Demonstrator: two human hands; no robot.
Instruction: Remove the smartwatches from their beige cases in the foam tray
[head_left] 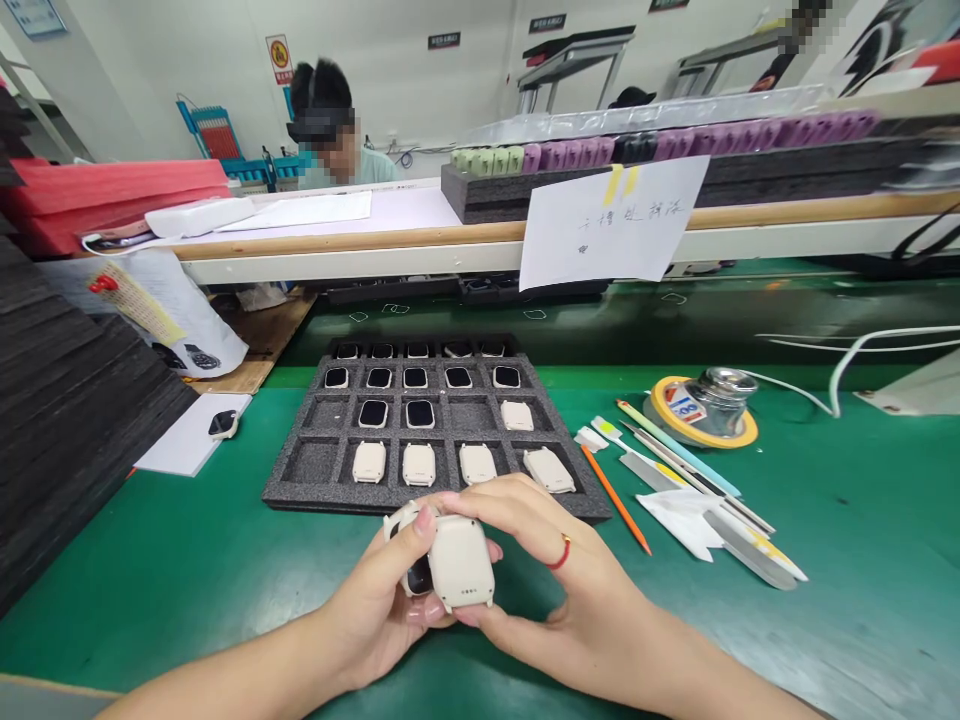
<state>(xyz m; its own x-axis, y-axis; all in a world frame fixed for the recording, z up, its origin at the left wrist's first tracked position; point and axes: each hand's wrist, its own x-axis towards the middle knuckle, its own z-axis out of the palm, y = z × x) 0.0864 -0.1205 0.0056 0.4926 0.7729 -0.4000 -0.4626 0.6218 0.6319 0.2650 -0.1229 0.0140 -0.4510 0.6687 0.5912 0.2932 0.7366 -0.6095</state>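
Note:
Two cream smartwatch cases are between my hands, just in front of the foam tray point(315, 492). My left hand point(386, 600) is closed around one watch case point(418, 574), whose dark screen partly shows behind my thumb. The other watch case point(463, 562) faces back-up with small print near its lower edge; my right hand point(555, 570) grips it at top and bottom. The two cases overlap, touching or nearly so. In the tray sit several watches, such as one with its black screen up point(420, 414) and one with its back up point(418, 464).
On the right lie an orange pencil point(616, 500), tweezers, a spatula point(750, 550) and a metal-topped jar point(705, 405) on a yellow ring. A single watch point(223, 424) rests on white paper at left. Foam sheets point(67, 400) are stacked beyond. A shelf point(360, 262) spans the back; a person sits behind it.

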